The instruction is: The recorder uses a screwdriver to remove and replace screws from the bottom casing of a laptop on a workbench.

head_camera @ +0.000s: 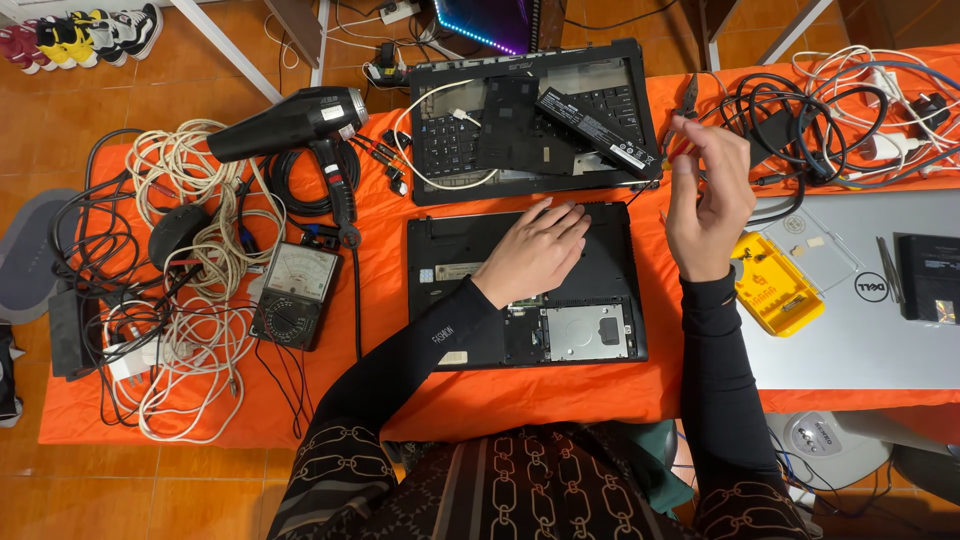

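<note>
An upturned black laptop (450, 250) with its bottom panel partly open lies on the orange cloth in front of me. My left hand (535, 250) rests flat on its base, fingers together, holding nothing. My right hand (705, 195) is raised to the right of it, fingertips pinched on a small red-handled screwdriver (678, 148). Behind lies a second black laptop shell (440, 150) with its keyboard showing, a long black battery (595, 128) and a loose black cover lying on it.
A black heat gun (295, 125), an analogue multimeter (295, 293) and tangled cables (190, 300) lie at the left. At the right are a yellow bit case (775, 290), a silver laptop (860, 330), pliers (690, 95) and more cables (850, 110).
</note>
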